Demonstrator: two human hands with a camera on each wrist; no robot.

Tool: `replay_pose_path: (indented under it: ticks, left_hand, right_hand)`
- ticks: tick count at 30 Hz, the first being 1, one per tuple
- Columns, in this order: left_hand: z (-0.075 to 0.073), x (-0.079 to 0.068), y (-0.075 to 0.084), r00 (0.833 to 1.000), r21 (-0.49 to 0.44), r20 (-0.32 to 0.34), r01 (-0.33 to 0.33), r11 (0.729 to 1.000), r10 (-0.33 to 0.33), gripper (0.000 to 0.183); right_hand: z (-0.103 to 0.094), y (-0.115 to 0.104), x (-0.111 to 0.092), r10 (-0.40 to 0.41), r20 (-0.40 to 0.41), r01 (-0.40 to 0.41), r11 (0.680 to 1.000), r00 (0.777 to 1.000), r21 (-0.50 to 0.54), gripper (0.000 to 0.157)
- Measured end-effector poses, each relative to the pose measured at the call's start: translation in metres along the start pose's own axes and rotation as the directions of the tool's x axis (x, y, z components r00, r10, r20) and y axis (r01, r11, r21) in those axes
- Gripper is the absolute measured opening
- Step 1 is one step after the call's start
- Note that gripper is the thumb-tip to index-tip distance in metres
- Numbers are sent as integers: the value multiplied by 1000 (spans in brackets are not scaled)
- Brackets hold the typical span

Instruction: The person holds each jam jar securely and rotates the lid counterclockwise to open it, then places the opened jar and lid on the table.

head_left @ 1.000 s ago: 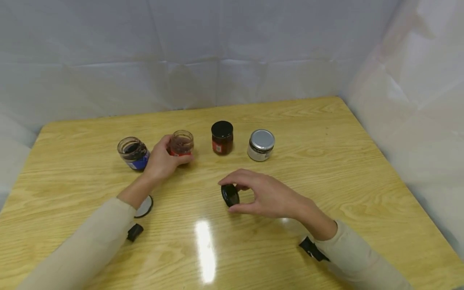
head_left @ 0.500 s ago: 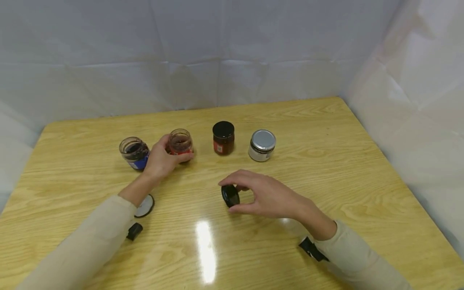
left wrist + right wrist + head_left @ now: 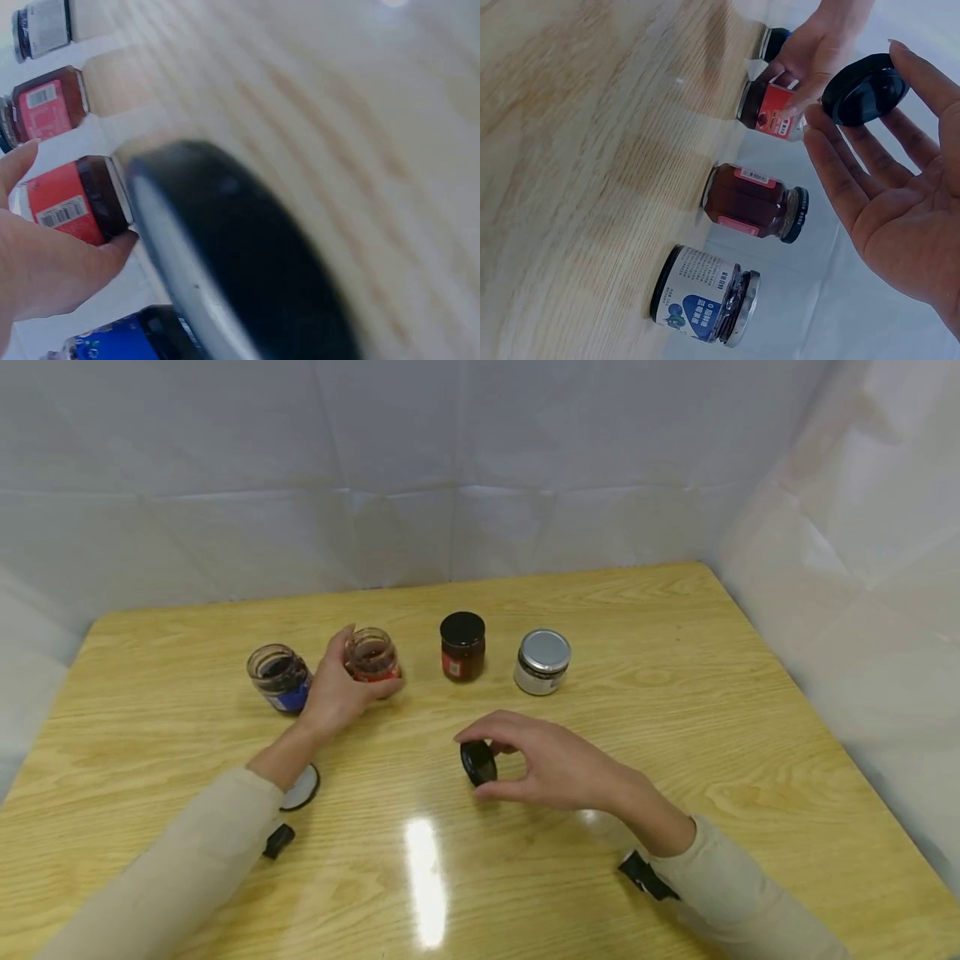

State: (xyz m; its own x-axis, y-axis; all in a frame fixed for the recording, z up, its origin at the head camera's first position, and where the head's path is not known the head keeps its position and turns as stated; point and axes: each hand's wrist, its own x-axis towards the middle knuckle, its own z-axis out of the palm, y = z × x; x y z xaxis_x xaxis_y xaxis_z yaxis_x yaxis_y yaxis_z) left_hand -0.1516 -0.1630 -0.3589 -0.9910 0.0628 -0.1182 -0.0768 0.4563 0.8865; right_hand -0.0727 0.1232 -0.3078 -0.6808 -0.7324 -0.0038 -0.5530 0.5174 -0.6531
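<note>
My left hand (image 3: pixel 335 697) is around an open glass jar with a red label (image 3: pixel 373 660), which stands on the table. Its thumb and fingers are spread to either side of the glass; in the left wrist view the thumb (image 3: pixel 19 169) sits a little off the jar. Dark red contents show through the jar's uncovered mouth. Above the table, nearer the front, my right hand (image 3: pixel 551 764) pinches a black jar lid (image 3: pixel 478 763) on edge between thumb and fingers. The right wrist view shows the lid's hollow underside (image 3: pixel 866 94).
Left of the hand stands an open jar with a blue label (image 3: pixel 281 677). To the right are a closed black-lidded red jar (image 3: pixel 462 647) and a silver-lidded jar (image 3: pixel 542 660). A black-rimmed, pale-faced lid (image 3: pixel 302 787) lies beside the left sleeve. A white sheet (image 3: pixel 480 468) hangs behind the table.
The red-labelled jar has shifted slightly left, and my left fingers have straightened and spread around it. My right hand with the black lid has barely moved.
</note>
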Motion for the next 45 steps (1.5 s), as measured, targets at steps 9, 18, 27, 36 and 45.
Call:
replay_pose_path:
  ticks: [9, 18, 27, 36, 45]
  left_hand:
    - [-3, -24, 10, 992, 66, -36, -119, 991, 121, 104]
    - [-6, -56, 17, 953, 224, -99, -259, 940, 287, 89]
    - [-18, -73, 4, 869, 497, -11, -425, 756, 495, 74]
    - [-26, -75, -11, 751, 633, 113, -559, 535, 651, 75]
    - [-33, -79, -19, 794, 685, 196, -531, 499, 576, 77]
  right_hand:
    - [1, 5, 3, 10, -32, -9, 999, 999, 32, 54]
    - [0, 9, 10, -21, -78, 25, 999, 997, 48, 55]
    - [2, 12, 24, -12, -99, 29, 985, 995, 170, 56]
    - [3, 15, 44, -15, -94, 28, 991, 995, 133, 55]
    - [13, 18, 68, -29, -72, 42, 982, 997, 185, 55]
